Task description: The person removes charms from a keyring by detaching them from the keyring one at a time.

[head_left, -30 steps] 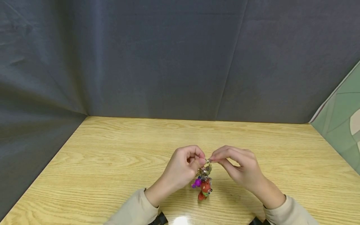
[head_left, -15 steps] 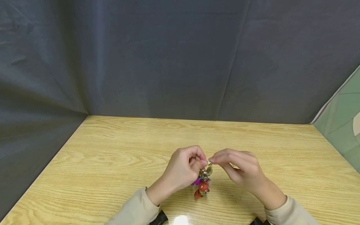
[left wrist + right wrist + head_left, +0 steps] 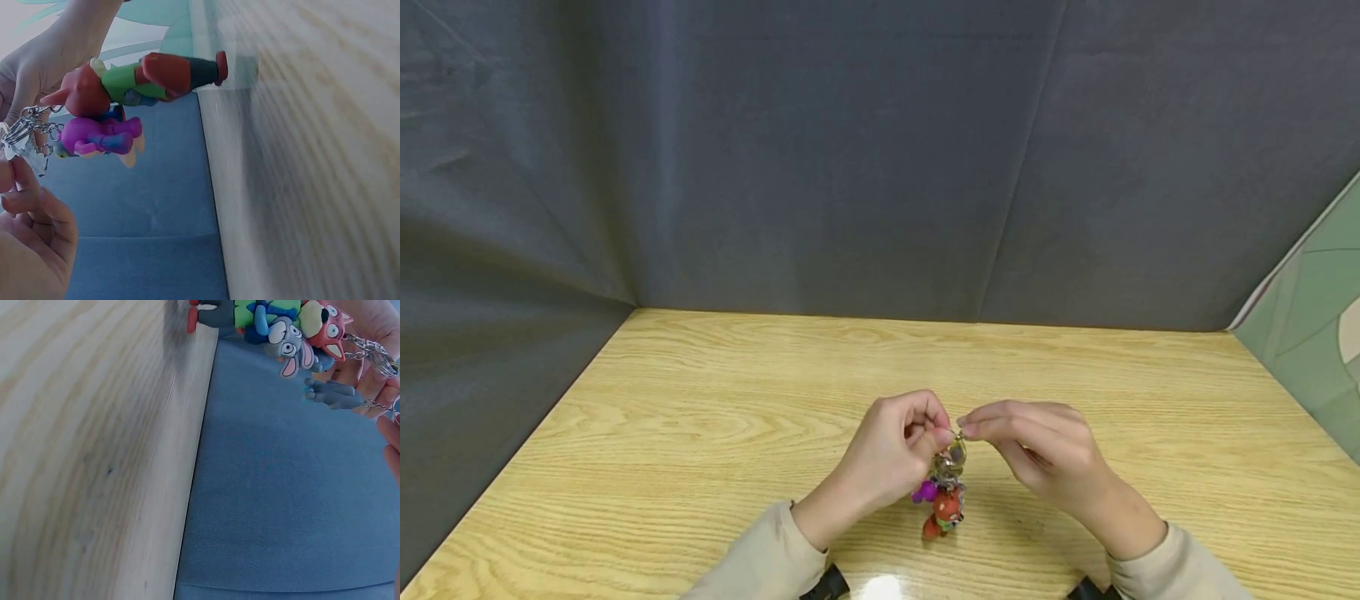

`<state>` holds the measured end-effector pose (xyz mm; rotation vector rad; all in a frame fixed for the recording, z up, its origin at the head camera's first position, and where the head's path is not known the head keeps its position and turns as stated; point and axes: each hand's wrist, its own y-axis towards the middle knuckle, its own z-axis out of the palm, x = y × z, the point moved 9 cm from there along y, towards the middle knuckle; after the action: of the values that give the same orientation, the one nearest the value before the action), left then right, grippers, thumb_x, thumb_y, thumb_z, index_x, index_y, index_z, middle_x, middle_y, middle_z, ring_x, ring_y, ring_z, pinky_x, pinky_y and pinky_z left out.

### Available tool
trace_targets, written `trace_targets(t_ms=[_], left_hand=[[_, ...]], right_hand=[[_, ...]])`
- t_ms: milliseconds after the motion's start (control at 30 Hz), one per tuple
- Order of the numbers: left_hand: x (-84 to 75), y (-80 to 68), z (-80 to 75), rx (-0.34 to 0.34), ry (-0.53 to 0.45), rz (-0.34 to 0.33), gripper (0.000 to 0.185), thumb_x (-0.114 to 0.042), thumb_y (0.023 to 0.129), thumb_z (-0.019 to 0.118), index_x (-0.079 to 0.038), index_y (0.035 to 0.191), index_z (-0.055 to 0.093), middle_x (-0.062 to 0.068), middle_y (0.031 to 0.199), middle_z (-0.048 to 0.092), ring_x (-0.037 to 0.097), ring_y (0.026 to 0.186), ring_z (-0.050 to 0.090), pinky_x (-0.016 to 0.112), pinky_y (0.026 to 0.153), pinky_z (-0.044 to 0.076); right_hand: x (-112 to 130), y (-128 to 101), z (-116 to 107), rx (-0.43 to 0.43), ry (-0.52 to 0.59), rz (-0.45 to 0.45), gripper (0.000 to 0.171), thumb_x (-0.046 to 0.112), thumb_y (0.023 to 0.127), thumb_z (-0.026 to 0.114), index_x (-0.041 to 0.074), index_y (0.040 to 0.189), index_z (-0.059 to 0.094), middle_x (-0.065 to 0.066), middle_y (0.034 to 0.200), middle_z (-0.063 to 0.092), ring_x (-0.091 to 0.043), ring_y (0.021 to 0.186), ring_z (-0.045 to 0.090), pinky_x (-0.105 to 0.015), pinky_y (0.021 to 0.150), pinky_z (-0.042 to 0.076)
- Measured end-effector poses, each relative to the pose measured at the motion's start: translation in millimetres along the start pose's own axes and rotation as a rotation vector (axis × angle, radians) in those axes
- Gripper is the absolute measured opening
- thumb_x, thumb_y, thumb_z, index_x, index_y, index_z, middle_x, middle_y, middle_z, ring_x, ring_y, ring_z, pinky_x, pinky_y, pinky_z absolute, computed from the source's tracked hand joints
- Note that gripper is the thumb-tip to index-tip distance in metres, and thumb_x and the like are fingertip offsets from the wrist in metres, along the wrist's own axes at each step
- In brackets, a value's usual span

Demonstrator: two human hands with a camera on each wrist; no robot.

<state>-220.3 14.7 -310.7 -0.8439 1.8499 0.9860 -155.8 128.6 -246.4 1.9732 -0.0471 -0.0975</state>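
A bunch of keychains on metal rings (image 3: 955, 452) hangs between my two hands, low over the table. My left hand (image 3: 891, 446) pinches the rings between thumb and curled fingers. From the right, my right hand (image 3: 1048, 442) pinches the top of a ring with its fingertips. Below dangle a red fox figure (image 3: 947, 504) and a purple figure (image 3: 927, 492). The right wrist view also shows a grey rabbit figure (image 3: 286, 339), and a small grey figure (image 3: 337, 395) on its own chain near my right fingertips. Exactly where the rings meet is hidden by the fingers.
The wood-grain table (image 3: 737, 392) stretches out around the hands. Dark cloth (image 3: 850, 167) stands along its back and left side. A green patterned surface (image 3: 1300, 308) lies beyond the right edge. Black straps (image 3: 827, 583) show near the wrists.
Both hands stay nearly in place, still pinching the rings. The figures swing slightly left and back, and the right fingers shift a little lower.
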Motion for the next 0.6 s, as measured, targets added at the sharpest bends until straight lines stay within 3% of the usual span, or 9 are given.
trace_targets(t_ms=[167,367,600], left_hand=[[2.1,-1.2,0.3,-0.017,-0.021,-0.012,0.016,0.011,0.086,0.057,-0.002,0.078,0.06,-0.006,0.063,0.054,0.003,0.05,0.038,0.018,0.048,0.032],[4.8,-1.2,-2.4,-0.03,-0.022,-0.03,0.017,0.012,0.085,0.055,-0.002,0.077,0.059,-0.006,0.062,0.051,0.003,0.049,0.037,0.018,0.047,0.032],[-1.3,1.5,-12.5,-0.065,-0.001,0.005,0.017,0.011,0.087,0.056,-0.003,0.078,0.06,-0.004,0.062,0.052,0.005,0.05,0.037,0.019,0.048,0.032]], right_hand=[[1,-2,0,-0.007,-0.027,-0.013,0.029,-0.001,0.101,0.051,-0.004,0.077,0.067,-0.012,0.075,0.069,-0.021,0.064,0.069,-0.016,0.053,0.048],[0,-5,4,0.013,-0.021,-0.008,0.03,-0.003,0.101,0.049,-0.003,0.077,0.067,-0.011,0.076,0.07,-0.021,0.065,0.069,-0.015,0.055,0.048],[-1,-5,4,-0.012,0.017,0.025,0.027,0.0,0.1,0.054,-0.003,0.076,0.067,-0.012,0.074,0.07,-0.02,0.066,0.07,-0.02,0.062,0.055]])
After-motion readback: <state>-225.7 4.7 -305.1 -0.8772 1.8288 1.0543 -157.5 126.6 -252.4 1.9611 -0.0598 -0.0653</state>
